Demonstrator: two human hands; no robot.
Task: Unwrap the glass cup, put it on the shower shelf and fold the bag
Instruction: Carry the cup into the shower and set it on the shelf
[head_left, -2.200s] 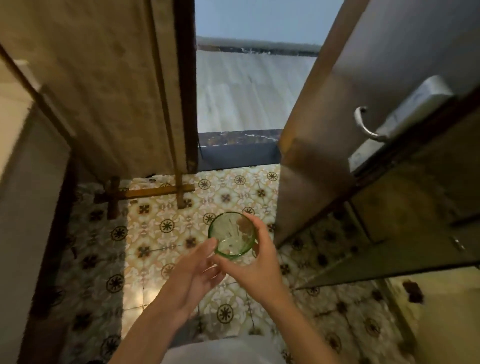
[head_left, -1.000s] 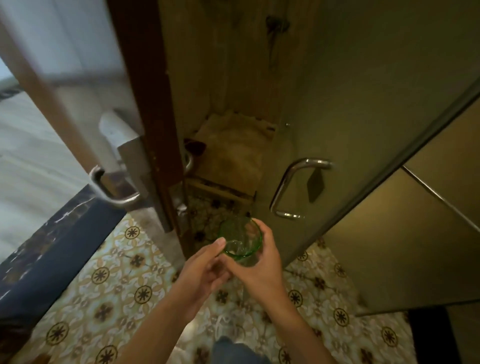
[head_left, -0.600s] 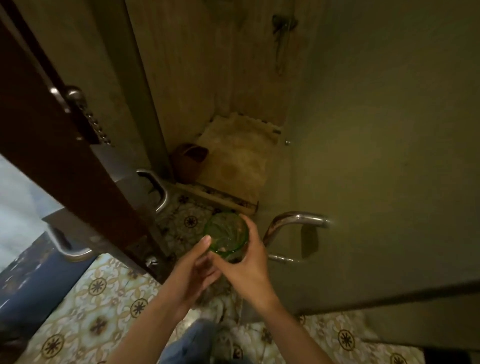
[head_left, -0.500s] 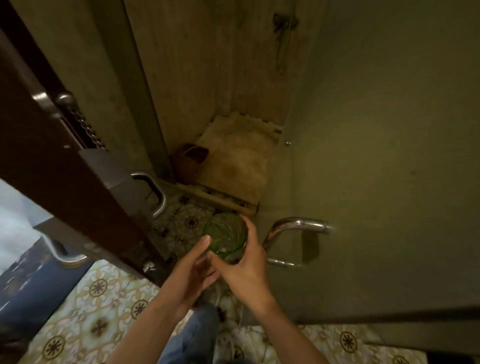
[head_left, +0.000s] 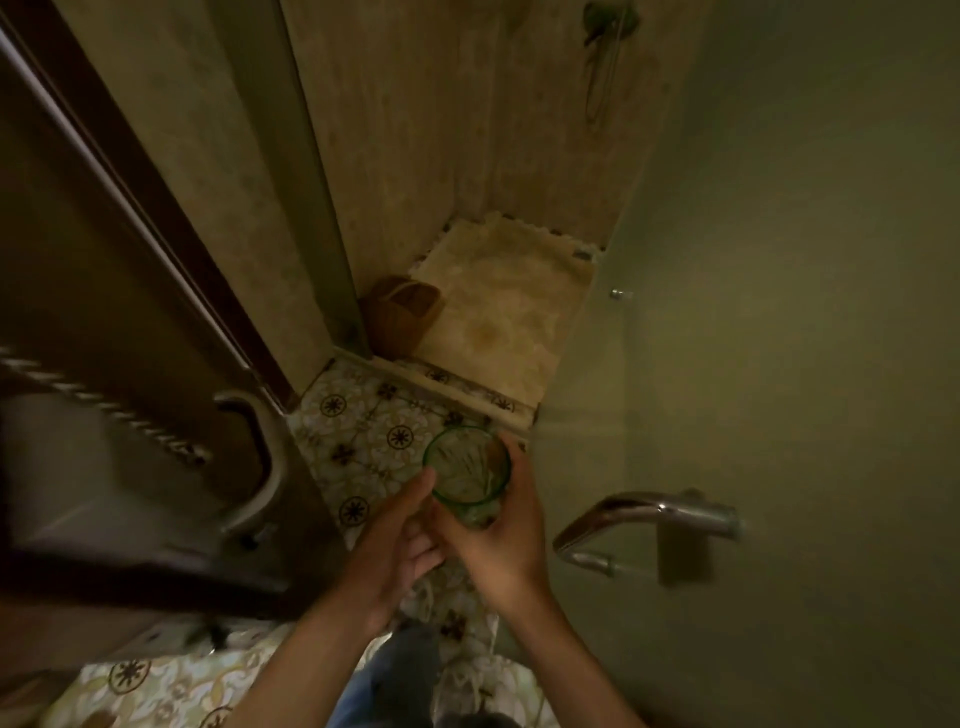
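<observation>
I hold a green glass cup (head_left: 467, 467) upright and unwrapped at chest height over the patterned floor tiles (head_left: 363, 431). My right hand (head_left: 506, 551) wraps around its side and base from the right. My left hand (head_left: 400, 540) meets it from the left, with the thumb on the rim and the fingers curled under the cup. A pale translucent shape (head_left: 457, 686) shows below my hands; I cannot tell whether it is the bag. No shower shelf is in view.
A shower stall lies ahead with a beige mat (head_left: 509, 312) and a brown basket (head_left: 402, 312) in its left corner. The frosted glass door's metal handle (head_left: 649, 514) is just right of my hands. A dark wooden door (head_left: 104, 338) with a lever handle (head_left: 260, 457) stands at left.
I have turned from the doorway to face the shower stall and come closer to it. The cup stays held in both hands the same way.
</observation>
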